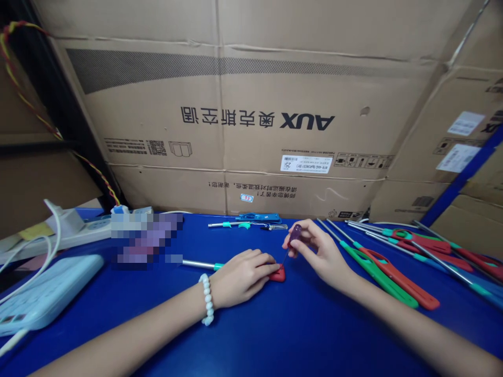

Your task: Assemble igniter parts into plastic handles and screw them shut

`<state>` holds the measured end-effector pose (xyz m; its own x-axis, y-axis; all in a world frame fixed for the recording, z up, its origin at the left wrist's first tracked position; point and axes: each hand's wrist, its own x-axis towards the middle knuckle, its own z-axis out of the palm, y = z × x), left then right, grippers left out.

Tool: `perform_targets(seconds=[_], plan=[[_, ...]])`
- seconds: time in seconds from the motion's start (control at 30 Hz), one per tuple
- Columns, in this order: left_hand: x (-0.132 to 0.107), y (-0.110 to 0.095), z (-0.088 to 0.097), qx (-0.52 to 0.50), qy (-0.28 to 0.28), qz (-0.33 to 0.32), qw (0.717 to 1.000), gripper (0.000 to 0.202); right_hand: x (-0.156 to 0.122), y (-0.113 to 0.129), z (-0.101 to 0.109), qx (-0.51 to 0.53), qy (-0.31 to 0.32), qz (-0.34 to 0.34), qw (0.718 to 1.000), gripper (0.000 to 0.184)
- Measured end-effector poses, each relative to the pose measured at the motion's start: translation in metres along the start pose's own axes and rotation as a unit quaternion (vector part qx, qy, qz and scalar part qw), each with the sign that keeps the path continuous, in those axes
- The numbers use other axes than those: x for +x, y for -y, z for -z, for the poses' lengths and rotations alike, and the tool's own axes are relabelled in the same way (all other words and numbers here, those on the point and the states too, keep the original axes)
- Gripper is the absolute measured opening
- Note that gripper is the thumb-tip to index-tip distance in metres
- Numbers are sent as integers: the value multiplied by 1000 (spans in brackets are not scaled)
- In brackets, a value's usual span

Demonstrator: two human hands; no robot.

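At the far left a power strip (96,230) lies along the table (236,340), with a pale blue slab (51,293) on its near side. To their right a blurred patch hides something purple.

My left hand (245,275) is closed over the red lighter (279,275) at the middle of the table. The lighter lies flat, its metal tube to the left and its handle end showing past my fingers on the right; I judge that I press it down so it can't slide or turn. Beyond it, at the far edge, lies a blue lighter (257,217).

My right hand (320,254) grips the screwdriver (295,235) by its purple handle, between thumb and fingers. The shaft slants down to the red handle, probably so the tip can bear on one small spot; I can't tell what it meets there.

On the right, more lighters (377,277) lie fanned out, seemingly to keep them within reach. Cardboard (255,78) stands behind everything; only its printed face shows, so I can't tell whether it holds anything.
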<state>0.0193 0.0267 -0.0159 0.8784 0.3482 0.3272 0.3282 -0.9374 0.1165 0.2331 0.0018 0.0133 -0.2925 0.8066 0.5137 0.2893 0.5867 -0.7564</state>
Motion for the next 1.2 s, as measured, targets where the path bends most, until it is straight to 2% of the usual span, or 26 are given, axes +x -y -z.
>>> perform_targets(seconds=[0.1, 0.2, 0.3, 0.37, 0.47, 0.53, 0.63, 0.7, 0.83, 0.9, 0.97, 1.03, 1.1, 1.2], plan=[[0, -4, -1, 35, 8, -26, 999, 31, -4, -1, -1, -105, -22, 37, 994, 23], [0, -6, -2, 67, 10, -45, 997, 30, -7, 2, 0, -218, -27, 68, 973, 38], [0, -7, -4, 76, 6, -49, 996, 30, -6, 14, 4, -279, 6, 113, 954, 31], [0, -7, -4, 75, 2, -50, 996, 30, -4, 24, 7, -274, 42, 122, 953, 27], [1, -6, -3, 72, 1, -51, 996, 30, -2, 30, 9, -224, 79, 89, 967, 31], [1, -6, -3, 75, 6, -52, 996, 30, -2, 28, 9, -229, 62, 91, 967, 27], [1, -6, -4, 85, 10, -53, 995, 31, -3, 21, 8, -302, 27, 111, 946, 14], [0, -6, -4, 90, 9, -54, 994, 31, -1, 22, 10, -330, 41, 108, 937, 15], [0, -7, -3, 86, 5, -59, 994, 32, 3, 29, 17, -236, 106, 56, 964, 26], [0, -7, -2, 85, 4, -57, 995, 31, 4, 29, 19, -206, 109, 43, 972, 21], [1, -7, -2, 84, 3, -55, 995, 31, 3, 26, 19, -247, 88, 52, 964, 9], [1, -7, -2, 81, -2, -58, 995, 31, 2, 26, 19, -319, 66, 78, 942, 12], [1, -7, -2, 77, -7, -61, 995, 31, 2, 30, 20, -348, 69, 94, 930, 13], [1, -7, -2, 77, -9, -63, 995, 31, 3, 37, 21, -265, 124, 75, 953, 19]])
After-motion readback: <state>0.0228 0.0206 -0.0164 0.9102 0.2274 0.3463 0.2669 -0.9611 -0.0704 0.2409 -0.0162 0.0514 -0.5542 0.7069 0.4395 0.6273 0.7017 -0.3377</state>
